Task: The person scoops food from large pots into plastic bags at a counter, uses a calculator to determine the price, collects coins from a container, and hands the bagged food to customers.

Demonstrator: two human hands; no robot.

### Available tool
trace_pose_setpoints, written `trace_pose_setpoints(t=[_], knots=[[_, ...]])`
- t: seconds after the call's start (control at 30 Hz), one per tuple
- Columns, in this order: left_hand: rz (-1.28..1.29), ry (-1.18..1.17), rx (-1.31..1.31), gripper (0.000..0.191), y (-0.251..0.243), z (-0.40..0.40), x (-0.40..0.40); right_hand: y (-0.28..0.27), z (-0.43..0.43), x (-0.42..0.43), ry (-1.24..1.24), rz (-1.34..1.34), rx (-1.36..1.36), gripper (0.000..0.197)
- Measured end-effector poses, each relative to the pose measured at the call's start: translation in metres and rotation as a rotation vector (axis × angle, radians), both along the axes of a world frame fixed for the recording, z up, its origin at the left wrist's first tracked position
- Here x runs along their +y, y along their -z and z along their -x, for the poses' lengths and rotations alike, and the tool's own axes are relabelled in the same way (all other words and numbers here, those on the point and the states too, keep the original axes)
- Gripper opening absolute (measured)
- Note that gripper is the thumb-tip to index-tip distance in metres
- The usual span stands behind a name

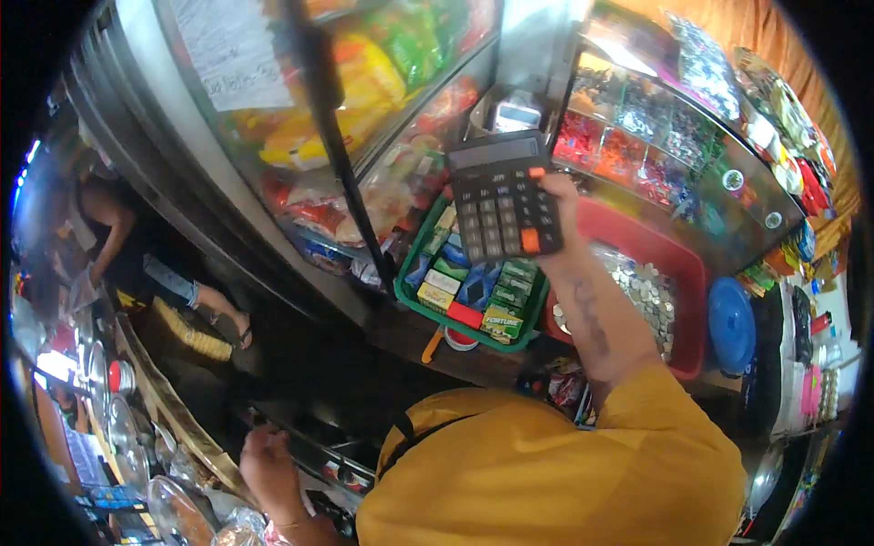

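My right hand (564,205) grips a dark desktop calculator (481,188) by its right edge. The calculator has orange keys and a display along its top, and it hangs over the back of a green plastic basket (404,298). Cigarette packs (503,323) and other small boxes fill that basket. Under my right forearm is a red plastic tub (695,307) with many coins (647,290) in it. My left hand (268,465) is low at the left, fingers curled, beside a counter edge. Blur hides whether it holds anything.
A glass case (396,157) of bagged goods rises ahead. Compartments of small wrapped packets (635,150) stand behind the tub. A blue plastic lid (732,326) is at its right. Glass lids (126,437) line the left counter (177,416). Another person (113,211) is farther left.
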State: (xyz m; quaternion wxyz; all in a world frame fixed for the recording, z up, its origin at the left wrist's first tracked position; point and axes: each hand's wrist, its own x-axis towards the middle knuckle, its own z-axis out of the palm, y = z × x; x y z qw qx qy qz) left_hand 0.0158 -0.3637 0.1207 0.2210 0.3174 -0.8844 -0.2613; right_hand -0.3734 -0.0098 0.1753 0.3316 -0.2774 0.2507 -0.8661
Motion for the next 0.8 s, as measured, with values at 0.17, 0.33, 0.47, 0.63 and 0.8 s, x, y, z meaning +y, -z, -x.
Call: trace_pose_setpoints(t=[0.17, 0.33, 0.47, 0.63, 0.8], knots=[[-0.049, 0.038, -0.129, 0.023, 0.016, 0.018, 0.019, 0.048, 0.105, 0.042, 0.558, -0.188, -0.055, 0.046], [-0.002, 0.039, -0.145, 0.024, 0.032, 0.010, 0.033, 0.035, 0.136, 0.031, 0.888, -0.435, 0.232, 0.035], [0.003, 0.055, -0.136, 0.022, 0.044, 0.011, 0.044, 0.035, 0.160, 0.024, 1.064, -0.735, 0.532, 0.031], [-0.082, 0.047, -0.176, 0.024, 0.067, 0.007, 0.049, 0.040, 0.173, 0.013, 1.179, -0.894, 0.444, 0.032], [-0.010, 0.075, -0.180, 0.024, 0.052, 0.015, 0.063, 0.039, 0.169, 0.012, 1.306, -0.964, 0.583, 0.033]])
